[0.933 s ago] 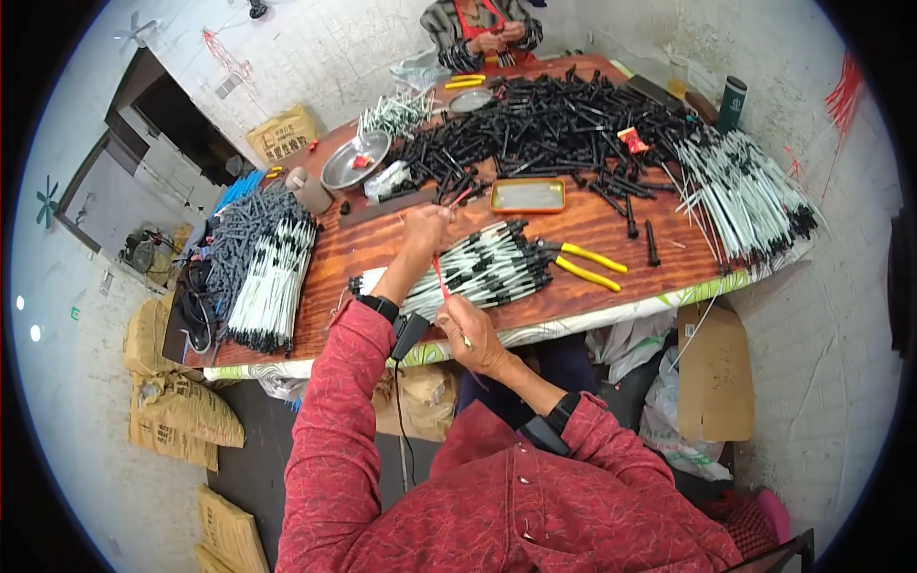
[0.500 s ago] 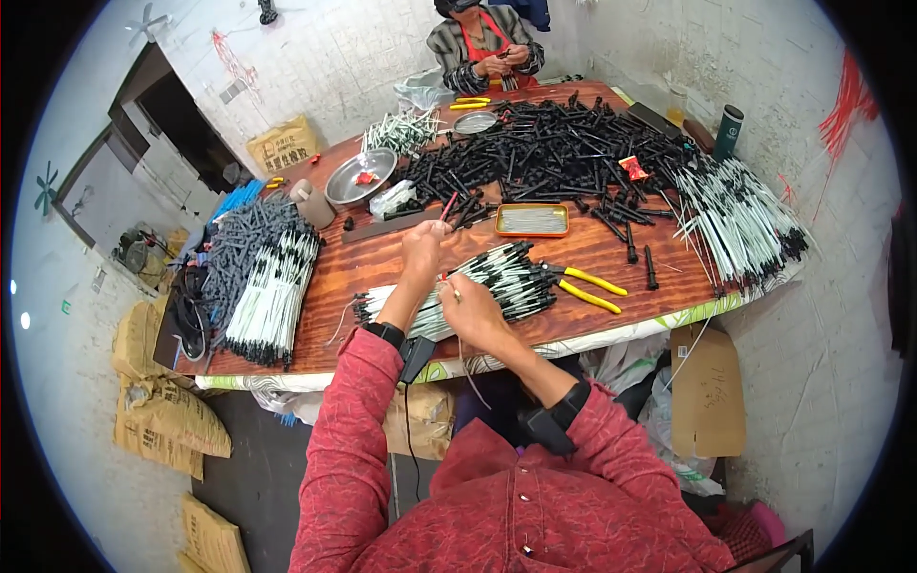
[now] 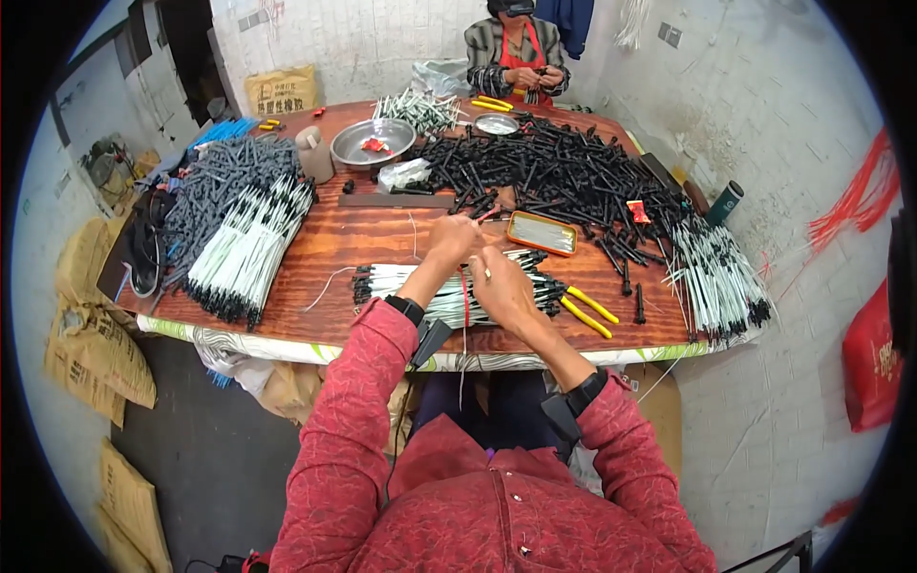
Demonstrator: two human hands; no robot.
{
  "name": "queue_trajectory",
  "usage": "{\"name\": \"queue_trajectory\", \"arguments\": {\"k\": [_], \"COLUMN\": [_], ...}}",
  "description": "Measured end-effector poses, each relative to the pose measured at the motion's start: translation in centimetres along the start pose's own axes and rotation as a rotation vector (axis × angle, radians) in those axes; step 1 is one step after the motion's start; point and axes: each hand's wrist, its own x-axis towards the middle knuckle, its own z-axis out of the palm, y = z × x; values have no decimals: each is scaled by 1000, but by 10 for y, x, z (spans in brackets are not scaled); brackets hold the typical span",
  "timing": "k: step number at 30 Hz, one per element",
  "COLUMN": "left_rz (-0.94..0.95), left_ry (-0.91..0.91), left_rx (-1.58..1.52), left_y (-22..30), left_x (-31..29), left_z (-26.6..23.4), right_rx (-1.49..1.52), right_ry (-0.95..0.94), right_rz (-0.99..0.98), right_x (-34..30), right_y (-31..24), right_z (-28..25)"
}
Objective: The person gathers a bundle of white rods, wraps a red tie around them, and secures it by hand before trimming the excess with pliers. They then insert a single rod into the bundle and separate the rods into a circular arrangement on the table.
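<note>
White walls (image 3: 349,62) stand round a brown desk (image 3: 330,246), where the left fingers (image 3: 463,226) are curled tight, pinching a red string (image 3: 466,304), and the right fingers (image 3: 491,265) bend close beside them, their grip too hidden to tell. Just under the fingers lies a bundle of white, black-ended sticks (image 3: 390,280). Yellow pliers (image 3: 593,305) sit to the fingers' right, with a small tray (image 3: 542,246) and black heap (image 3: 554,172) beyond.

Both hands (image 3: 504,288) are close together above a white-and-black bundle (image 3: 387,279) crossed by a red strip (image 3: 466,304).
</note>
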Motion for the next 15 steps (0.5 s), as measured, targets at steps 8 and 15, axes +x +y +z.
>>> {"name": "queue_trajectory", "arguments": {"k": [8, 15], "left_rz": [-94, -85], "left_ry": [38, 56], "left_rx": [-118, -133], "left_y": [7, 21], "left_x": [3, -6], "left_z": [0, -7], "right_rx": [-71, -149], "right_ry": [124, 221], "right_rz": [-95, -156], "right_x": [-3, -8], "right_y": [2, -3], "right_z": [9, 14]}}
